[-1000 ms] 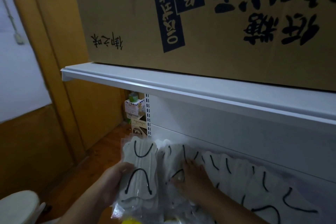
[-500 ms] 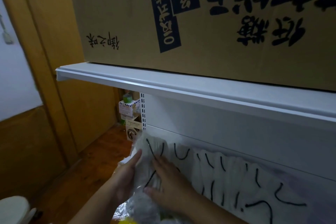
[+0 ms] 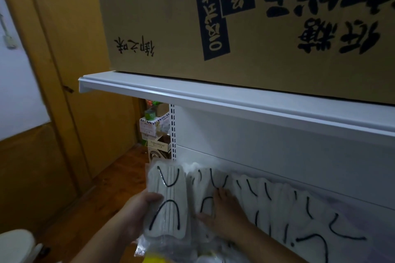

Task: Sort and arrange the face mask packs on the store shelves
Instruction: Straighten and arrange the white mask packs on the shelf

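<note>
Under the white shelf (image 3: 235, 100), the left hand (image 3: 136, 213) has drawn one face mask pack (image 3: 165, 200) upright again, fingers curled around it at the row's left end. Moments ago both hands bunched packs together; now the right hand (image 3: 224, 213) lies flat on the leaning row (image 3: 277, 205), so that pack looks about ready to slot in.

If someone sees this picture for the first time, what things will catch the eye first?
The big cardboard box with dark printed characters fills the top, standing on the white shelf. Below it, a row of white face mask packs with black ear loops leans along the lower shelf; the left hand holds one pack at the row's left end.
</note>
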Demonstrator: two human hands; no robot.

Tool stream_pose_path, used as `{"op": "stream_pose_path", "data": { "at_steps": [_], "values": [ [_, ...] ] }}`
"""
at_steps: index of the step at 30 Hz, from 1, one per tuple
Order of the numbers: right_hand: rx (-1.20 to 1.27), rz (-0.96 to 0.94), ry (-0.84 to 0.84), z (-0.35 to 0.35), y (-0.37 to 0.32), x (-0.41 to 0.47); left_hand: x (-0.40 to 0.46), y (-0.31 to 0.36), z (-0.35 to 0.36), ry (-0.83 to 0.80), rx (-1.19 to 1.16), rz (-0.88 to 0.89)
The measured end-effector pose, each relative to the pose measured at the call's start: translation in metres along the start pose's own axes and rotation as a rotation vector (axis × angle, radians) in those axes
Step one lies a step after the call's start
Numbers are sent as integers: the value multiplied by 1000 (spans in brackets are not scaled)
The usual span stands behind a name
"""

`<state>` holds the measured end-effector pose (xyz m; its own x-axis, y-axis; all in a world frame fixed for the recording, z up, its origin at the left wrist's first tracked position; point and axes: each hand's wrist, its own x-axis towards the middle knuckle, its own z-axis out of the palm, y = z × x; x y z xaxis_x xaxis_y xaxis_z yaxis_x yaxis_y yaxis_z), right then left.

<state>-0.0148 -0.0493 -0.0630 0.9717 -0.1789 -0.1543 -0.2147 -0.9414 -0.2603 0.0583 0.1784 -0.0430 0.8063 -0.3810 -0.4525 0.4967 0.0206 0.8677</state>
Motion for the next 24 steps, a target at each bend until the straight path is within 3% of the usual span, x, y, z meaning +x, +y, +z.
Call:
{"op": "stream_pose_path", "data": {
  "at_steps": [9,11,14,19,24],
  "values": [
    [408,-33,380,-36,-19,-17,-3,21,2,-39,111,46],
    [471,-138,366,-44,-38,-27,-2,23,16,-48,97,55],
    [339,-219,277,-37,-59,-34,-2,18,44,-166,-1,18],
    [140,-141,252,-32,-42,-40,5,17,81,-305,-101,9],
    [190,45,291,-45,-3,-59,16,12,131,-353,-28,-16]
  ]
}}
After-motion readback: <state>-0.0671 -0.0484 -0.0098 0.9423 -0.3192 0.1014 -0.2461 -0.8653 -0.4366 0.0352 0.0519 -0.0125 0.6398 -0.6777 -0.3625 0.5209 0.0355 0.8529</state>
